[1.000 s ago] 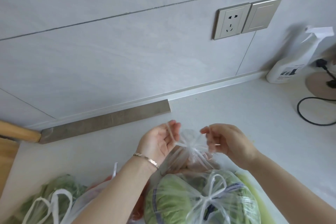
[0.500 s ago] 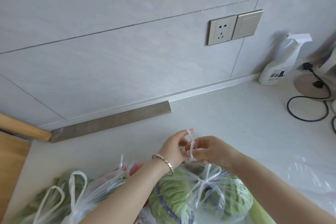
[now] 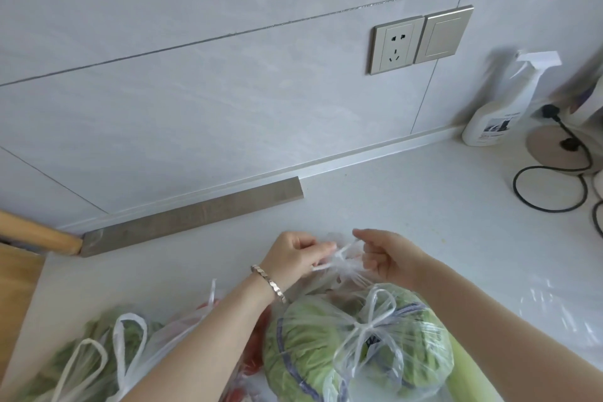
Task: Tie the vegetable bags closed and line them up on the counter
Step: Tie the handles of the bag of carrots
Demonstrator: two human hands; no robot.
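My left hand (image 3: 295, 254) and my right hand (image 3: 388, 254) each pinch a handle strap of a clear plastic bag (image 3: 339, 274) and hold the straps apart, with a knot between them at the bag's mouth. The bag's contents are mostly hidden. In front of it lies a bag with a green cabbage (image 3: 355, 346), its handles tied in a bow. A bag of red vegetables (image 3: 254, 346) shows under my left forearm. At the lower left is a bag of green vegetables (image 3: 98, 346) with its white handles loose and upright.
The white counter (image 3: 424, 206) meets a tiled wall with a socket (image 3: 394, 44). A spray bottle (image 3: 502, 108), a round base (image 3: 554, 150) and a black cable (image 3: 548, 192) sit at the right. A wooden board (image 3: 16, 284) and a rolling pin (image 3: 36, 235) lie at the left.
My hands came together over the bag's mouth, then drew apart again, each pulling a strap sideways. The knot now looks tighter.
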